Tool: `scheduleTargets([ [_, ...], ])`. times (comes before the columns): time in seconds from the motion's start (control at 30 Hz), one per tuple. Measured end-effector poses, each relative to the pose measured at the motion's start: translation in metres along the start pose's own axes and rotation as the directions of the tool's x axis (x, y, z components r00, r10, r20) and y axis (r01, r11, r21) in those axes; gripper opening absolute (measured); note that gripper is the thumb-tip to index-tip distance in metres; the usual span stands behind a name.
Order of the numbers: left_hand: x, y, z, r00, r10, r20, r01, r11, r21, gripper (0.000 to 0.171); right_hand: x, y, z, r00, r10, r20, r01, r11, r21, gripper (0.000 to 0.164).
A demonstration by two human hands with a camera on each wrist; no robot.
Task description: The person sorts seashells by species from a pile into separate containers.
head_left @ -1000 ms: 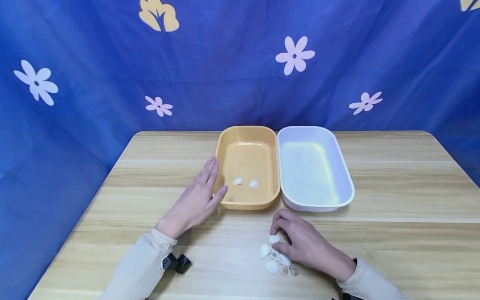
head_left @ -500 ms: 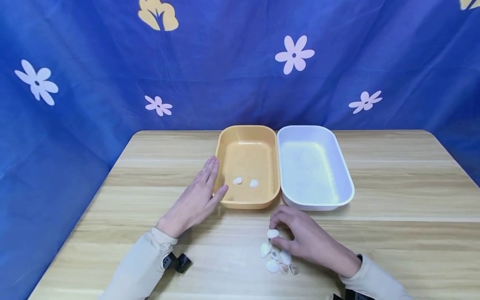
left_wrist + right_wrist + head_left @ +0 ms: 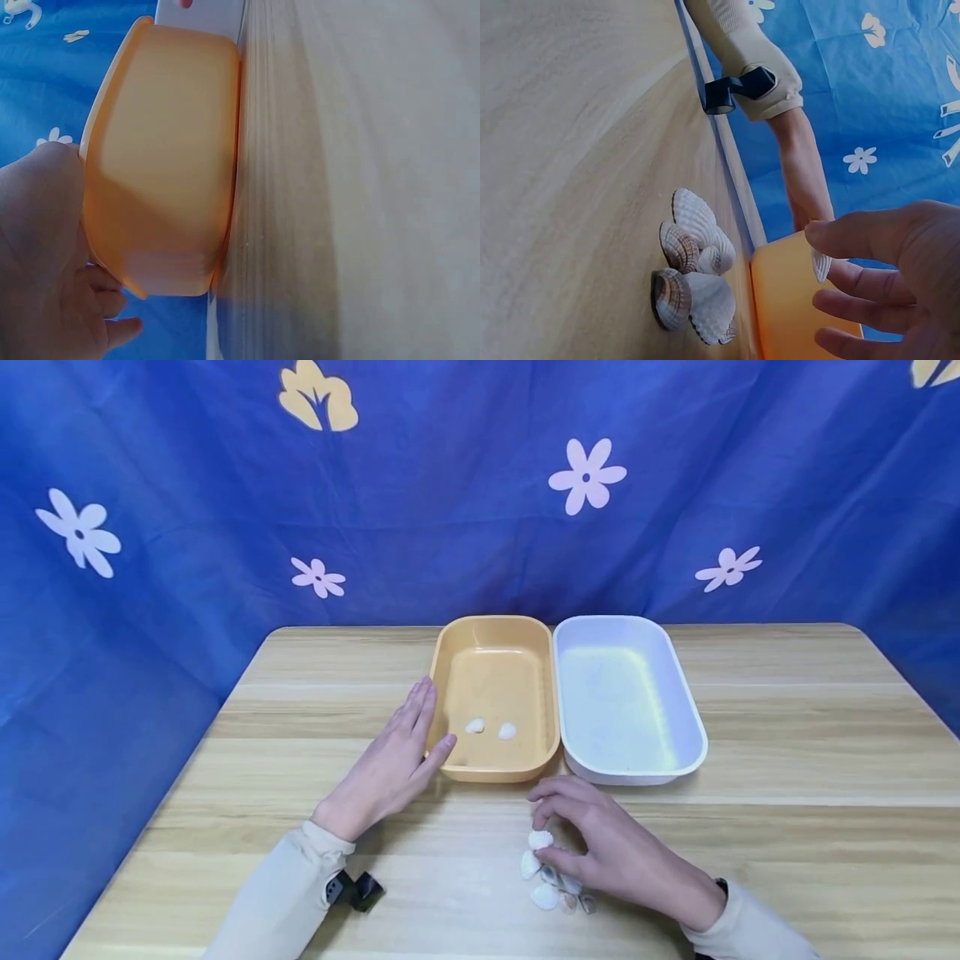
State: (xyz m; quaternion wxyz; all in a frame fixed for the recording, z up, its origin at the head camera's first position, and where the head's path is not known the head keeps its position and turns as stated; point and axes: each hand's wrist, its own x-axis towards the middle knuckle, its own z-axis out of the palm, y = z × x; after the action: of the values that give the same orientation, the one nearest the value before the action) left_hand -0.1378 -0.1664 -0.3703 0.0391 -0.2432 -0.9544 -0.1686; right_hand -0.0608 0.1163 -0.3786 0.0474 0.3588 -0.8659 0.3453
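Observation:
My right hand pinches a small white ribbed seashell between thumb and fingers, above a little heap of shells. The right wrist view shows that shell edge-on at the thumb tip. Below it on the table lie several shells, among them a white one and a brown-striped one. My left hand lies with straight fingers along the left rim of the orange tray, its thumb over the near corner. Two white shells rest inside that tray.
Right beside the orange tray stands a white tray with nothing inside. Both sit toward the back of the wooden table. Behind the table hangs a blue curtain with flower prints.
The right hand has raised the pinched white shell off the heap and shifted slightly left with it. The left hand stays at the orange tray.

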Motion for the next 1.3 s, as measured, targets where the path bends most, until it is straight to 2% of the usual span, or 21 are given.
scheduleTargets([
  [0.27,-0.001,0.0,0.002,1.0,-0.002,0.0,0.002,1.0,0.007,0.074,-0.003,-0.005,0.0,1.0,0.011,0.006,-0.011,1.0,-0.009,0.02],
  [0.53,-0.002,-0.002,0.002,1.0,0.004,-0.017,-0.004,1.0,0.018,0.073,-0.001,-0.014,-0.001,0.999,-0.047,-0.008,0.047,0.998,0.032,0.022],
  [0.73,-0.001,-0.002,0.002,1.0,0.008,-0.021,-0.007,1.0,0.025,0.074,-0.004,-0.02,-0.004,0.998,-0.056,0.011,0.055,0.998,0.027,0.022],
  [0.97,0.0,-0.001,0.002,1.0,0.006,-0.014,-0.005,1.0,0.029,0.074,-0.002,-0.021,-0.009,0.992,-0.118,-0.049,0.119,0.993,0.005,0.024],
  [1.3,-0.001,-0.001,0.002,1.0,0.008,-0.015,-0.007,1.0,0.03,0.073,0.013,-0.018,-0.016,0.995,-0.073,-0.073,0.074,0.997,0.02,0.025],
])
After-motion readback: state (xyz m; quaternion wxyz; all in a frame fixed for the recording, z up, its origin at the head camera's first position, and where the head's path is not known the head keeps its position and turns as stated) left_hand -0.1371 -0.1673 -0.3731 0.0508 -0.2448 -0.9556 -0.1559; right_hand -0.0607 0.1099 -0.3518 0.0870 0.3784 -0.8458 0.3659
